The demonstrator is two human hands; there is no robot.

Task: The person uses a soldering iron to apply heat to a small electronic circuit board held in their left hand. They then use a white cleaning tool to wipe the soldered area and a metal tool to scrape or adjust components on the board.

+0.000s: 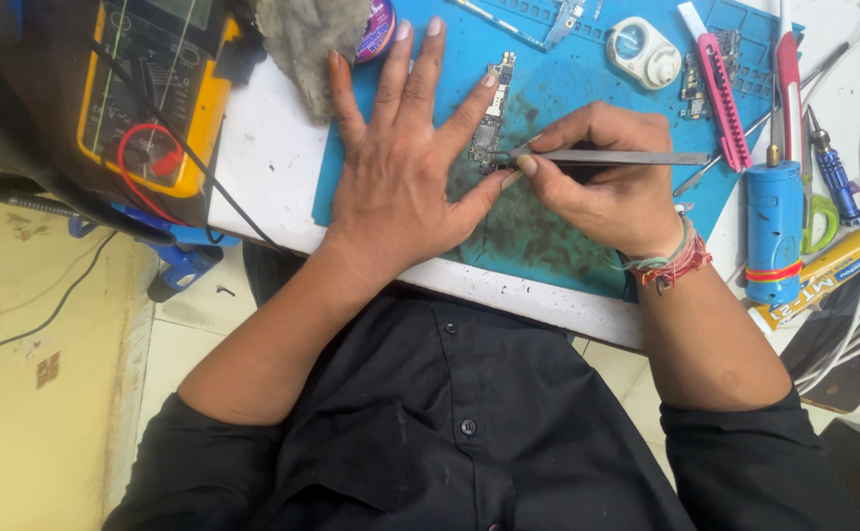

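Blue work mat (568,79) at frame centre, circuit board (492,113) pinned under your flat, spread left hand (401,167), your right hand (602,182) pinching tweezers (617,156) at its lower end.

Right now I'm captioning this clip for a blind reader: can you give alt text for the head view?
A person's left hand pins a small circuit board to a blue work mat while the right hand works metal tweezers at the board's lower end. A yellow multimeter sits at left; a pink utility knife and blue cylindrical tool at right.
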